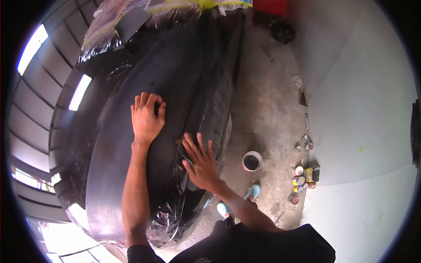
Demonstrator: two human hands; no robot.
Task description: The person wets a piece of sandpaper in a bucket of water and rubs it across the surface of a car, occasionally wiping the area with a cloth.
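Left hand [148, 120]: curled on dark panel [118, 131]; whether gripping, I cannot tell.
Right hand [201, 165]: fingers apart, covering part of pad [180, 150].
Pad: at right hand's ten o'clock.
Bucket [260, 161]: at same hand's three o'clock.

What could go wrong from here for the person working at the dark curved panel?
The small dark pad by the bare right hand might slip and scratch the dark curved panel.

The round white bucket, dark inside, stands near a light-blue shoe; a step sideways could tip it.
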